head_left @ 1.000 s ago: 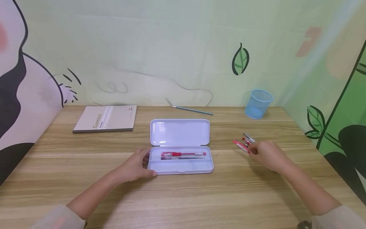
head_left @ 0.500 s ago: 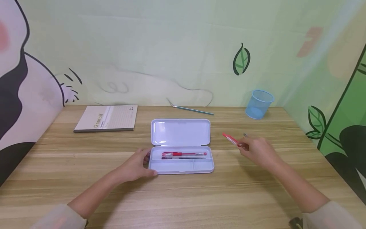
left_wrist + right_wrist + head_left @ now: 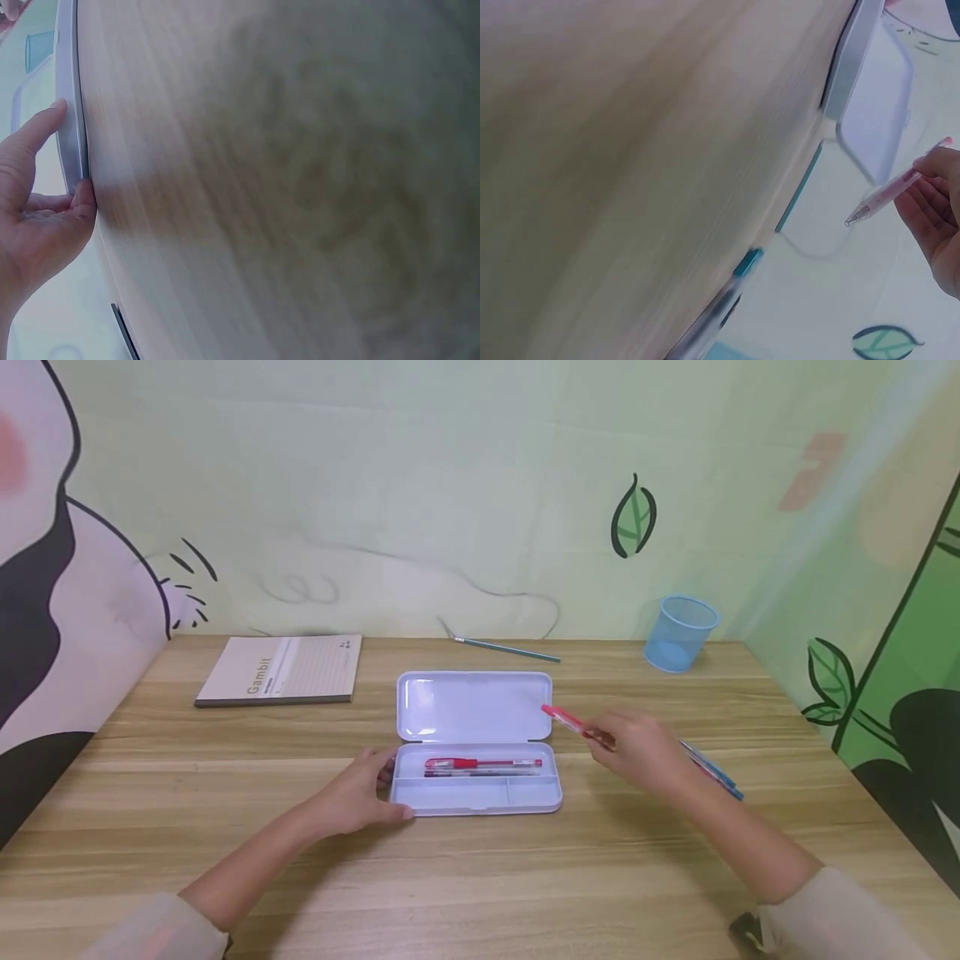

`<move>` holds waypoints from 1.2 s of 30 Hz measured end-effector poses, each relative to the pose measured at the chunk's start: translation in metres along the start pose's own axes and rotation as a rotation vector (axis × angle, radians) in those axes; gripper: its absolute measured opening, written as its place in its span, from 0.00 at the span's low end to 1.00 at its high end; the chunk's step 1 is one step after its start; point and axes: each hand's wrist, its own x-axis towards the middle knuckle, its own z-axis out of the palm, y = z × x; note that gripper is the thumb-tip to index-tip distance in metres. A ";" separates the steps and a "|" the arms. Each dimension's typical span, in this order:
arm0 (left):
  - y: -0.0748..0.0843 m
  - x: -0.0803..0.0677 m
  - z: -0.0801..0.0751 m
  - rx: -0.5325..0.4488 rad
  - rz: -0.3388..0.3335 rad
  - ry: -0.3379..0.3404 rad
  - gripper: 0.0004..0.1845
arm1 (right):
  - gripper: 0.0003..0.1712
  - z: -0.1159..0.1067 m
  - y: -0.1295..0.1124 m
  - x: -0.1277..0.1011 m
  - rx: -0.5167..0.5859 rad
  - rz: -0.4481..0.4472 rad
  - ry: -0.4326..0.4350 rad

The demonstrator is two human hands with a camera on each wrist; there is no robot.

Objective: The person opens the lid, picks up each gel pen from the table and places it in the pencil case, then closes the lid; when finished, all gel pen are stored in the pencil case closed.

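Left hand (image 3: 358, 797) grips the open pencil case (image 3: 477, 793) at its left end, thumb and fingers curled round the wall. Right hand (image 3: 636, 752) pinches a red pen (image 3: 567, 722) above the lid's right corner; we find its tip only in the right wrist view. Pens (image 3: 712, 768) partly hidden behind that hand.

The left hand (image 3: 352, 795) holds the near-left corner of an open white pencil case (image 3: 476, 793) containing a red pen (image 3: 480, 764). The right hand (image 3: 637, 752) pinches another red pen (image 3: 566, 722) above the case's right end.
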 end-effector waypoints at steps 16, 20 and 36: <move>-0.001 0.000 0.000 -0.017 0.014 0.001 0.43 | 0.08 0.023 -0.040 0.036 0.013 -0.300 0.037; -0.001 0.000 0.000 -0.017 0.010 0.000 0.43 | 0.07 0.028 -0.047 0.042 0.017 -0.334 0.039; -0.001 0.000 0.000 -0.004 -0.006 -0.002 0.45 | 0.08 0.042 -0.064 0.064 -0.048 -0.243 -0.201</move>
